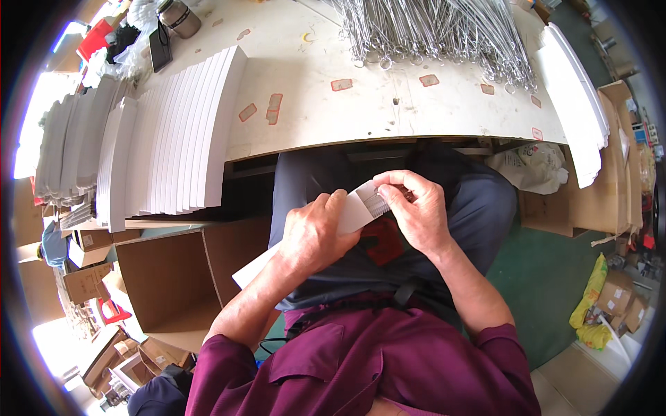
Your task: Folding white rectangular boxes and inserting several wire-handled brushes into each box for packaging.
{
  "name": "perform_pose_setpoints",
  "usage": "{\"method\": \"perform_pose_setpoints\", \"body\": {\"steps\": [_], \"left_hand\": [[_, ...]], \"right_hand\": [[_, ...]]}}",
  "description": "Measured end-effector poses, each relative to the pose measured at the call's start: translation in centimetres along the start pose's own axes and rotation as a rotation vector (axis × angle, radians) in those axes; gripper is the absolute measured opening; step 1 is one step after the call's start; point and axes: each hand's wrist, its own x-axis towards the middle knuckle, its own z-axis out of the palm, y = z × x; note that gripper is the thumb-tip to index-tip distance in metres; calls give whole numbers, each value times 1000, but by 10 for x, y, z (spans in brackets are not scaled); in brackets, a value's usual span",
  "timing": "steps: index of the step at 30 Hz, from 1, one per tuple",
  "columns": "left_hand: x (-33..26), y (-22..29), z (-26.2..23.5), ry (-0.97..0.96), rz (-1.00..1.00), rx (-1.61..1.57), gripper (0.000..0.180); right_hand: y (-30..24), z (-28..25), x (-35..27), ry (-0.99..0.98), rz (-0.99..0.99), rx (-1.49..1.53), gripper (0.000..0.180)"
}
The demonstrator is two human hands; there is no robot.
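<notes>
Above my lap, my left hand (pixel 316 232) is wrapped round a long, narrow white box (pixel 356 212), which slants from lower left to upper right. Thin grey metal lines, apparently ring-ended skewers (pixel 375 202), show at its upper right end. My right hand (pixel 421 211) pinches at that end with thumb and forefinger; the fingertips partly cover what they grip. On the table beyond lies a big heap of loose metal skewers (pixel 430 35), their ring ends toward me.
White boxes stand in a row (pixel 187 132) at the table's left, and more white boxes (pixel 572 104) lie at its right edge. A metal flask (pixel 179 19) and a dark phone (pixel 160 50) are at the far left. Open cardboard boxes (pixel 166 277) flank me below the table (pixel 305 104).
</notes>
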Motion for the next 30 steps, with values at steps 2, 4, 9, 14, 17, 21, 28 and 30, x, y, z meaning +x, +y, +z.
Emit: {"method": "perform_pose_setpoints", "body": {"steps": [2,4,9,14,17,21,28,30], "left_hand": [[-2,-1,2,-14,-15,-15,53],[-2,1,2,-15,-7,-29,53],[-4,3,6,6,-11,-64,53],[-2,2,2,-12,-54,-86,54],[-1,1,-1,69,13,-120,53],[-1,-2,-4,59,-73,-126,59],[-4,-1,2,6,-65,-103,59],[-4,-1,2,-10,-73,-102,59]], "right_hand": [[2,6,-3,0,8,-17,16],[9,14,-7,77,-97,12,26],[12,29,-13,-31,-308,-143,46],[1,29,-14,-59,-333,-84,50],[6,24,-12,12,-374,-149,54],[6,13,-15,-16,-472,-454,48],[10,17,-15,-17,-225,-193,21],[8,18,-14,15,-321,-278,19]]}}
